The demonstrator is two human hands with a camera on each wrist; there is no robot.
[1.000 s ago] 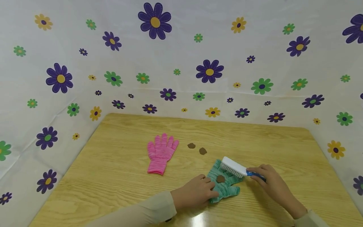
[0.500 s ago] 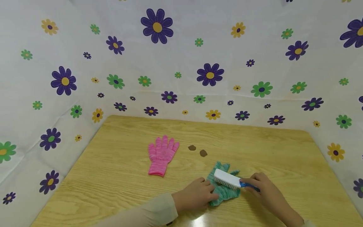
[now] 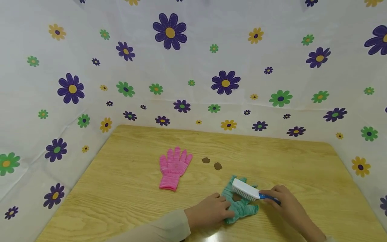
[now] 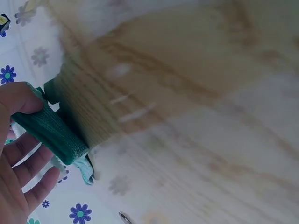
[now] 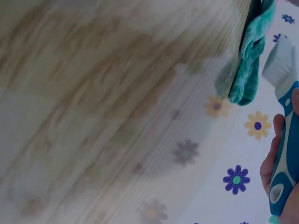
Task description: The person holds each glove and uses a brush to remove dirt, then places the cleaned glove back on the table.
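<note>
A green knit glove lies on the table, with a brown patch on it partly hidden under the brush. My left hand pinches the glove's edge; in the left wrist view the thumb is over the green fabric and fingers are below. In my right hand is a scrub brush with a white head and blue handle, its bristles facing down over the glove. From the right wrist view, fingers wrap round the brush handle; whether the bristles touch the fabric is unclear there.
A pink knit glove lies flat to the left, fingers pointing away. Between the gloves, farther back, are two brown patches on the wooden table. A flowered white cloth rises behind the table and along its sides.
The brush has come from the glove's fingers down over the brown patch, then slightly back, so part of the patch shows again. My left hand has kept its hold on the green glove.
</note>
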